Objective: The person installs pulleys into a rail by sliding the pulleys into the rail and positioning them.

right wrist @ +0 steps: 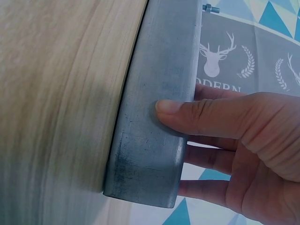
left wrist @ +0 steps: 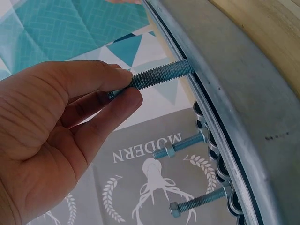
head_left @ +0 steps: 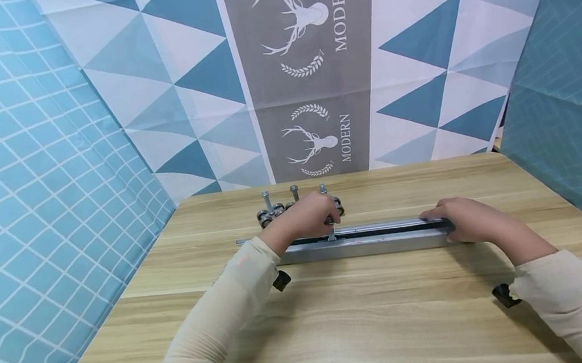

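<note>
A wood-grain tabletop (head_left: 358,318) lay under the metal rail (head_left: 373,247), which ran crosswise with its long slot facing up. Past the rail's far side, the table's back edge met a hanging patterned cloth (head_left: 193,46) of blue, grey and white triangles with a grey band (head_left: 309,89); off the rail's left end hung a light-blue gridded cloth (head_left: 18,169), and off its right end a teal cloth (head_left: 560,86). The widest stretch of wood lay on the rail's near side, with a narrower strip beyond it; past its right end, wood continued to the table's slanting right edge. Just behind the rail, left of its middle, stood wheeled rollers (head_left: 266,219) with upright bolts (head_left: 267,200). The left hand (head_left: 306,217), over that same part of the rail, pinched a threaded bolt (left wrist: 161,74) between thumb and fingers, the bolt's lower end at the slot. The right hand (head_left: 471,221) was closed around the rail near its right end, thumb on the near face, fingers on the far side. Behind the rail, the grey band read "MODERN" twice, turned sideways, beside white deer heads and leaf sprigs; small dark marks (left wrist: 276,137) on the rail's face were illegible.
</note>
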`<state>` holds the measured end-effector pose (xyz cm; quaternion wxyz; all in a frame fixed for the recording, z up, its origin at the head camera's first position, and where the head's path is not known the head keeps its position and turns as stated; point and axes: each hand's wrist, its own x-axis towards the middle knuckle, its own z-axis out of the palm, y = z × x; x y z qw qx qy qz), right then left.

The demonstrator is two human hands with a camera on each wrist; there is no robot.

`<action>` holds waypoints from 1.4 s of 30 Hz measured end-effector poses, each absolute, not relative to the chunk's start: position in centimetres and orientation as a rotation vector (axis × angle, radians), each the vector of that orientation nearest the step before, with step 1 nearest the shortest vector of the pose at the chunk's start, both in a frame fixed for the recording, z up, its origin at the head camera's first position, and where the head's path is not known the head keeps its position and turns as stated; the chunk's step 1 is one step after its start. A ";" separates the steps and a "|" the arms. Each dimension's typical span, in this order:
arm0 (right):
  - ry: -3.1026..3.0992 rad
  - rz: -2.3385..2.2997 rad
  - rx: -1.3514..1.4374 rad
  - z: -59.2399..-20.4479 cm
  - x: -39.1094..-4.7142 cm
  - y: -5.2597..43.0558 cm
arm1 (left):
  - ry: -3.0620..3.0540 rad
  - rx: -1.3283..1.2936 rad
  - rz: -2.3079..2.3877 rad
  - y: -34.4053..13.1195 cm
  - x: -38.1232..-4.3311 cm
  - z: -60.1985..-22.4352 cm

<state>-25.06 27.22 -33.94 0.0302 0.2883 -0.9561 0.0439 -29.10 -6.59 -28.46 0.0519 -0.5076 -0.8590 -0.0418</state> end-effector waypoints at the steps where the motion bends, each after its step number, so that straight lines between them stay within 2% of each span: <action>1: -2.948 0.136 0.885 -34.0 -25.0 27.2 | -2.614 -1.540 -0.120 -6.5 -29.1 -28.5; 42: -2.973 0.167 0.904 -33.7 -25.1 27.4 | -2.651 -1.558 -0.016 -2.1 -29.1 -28.2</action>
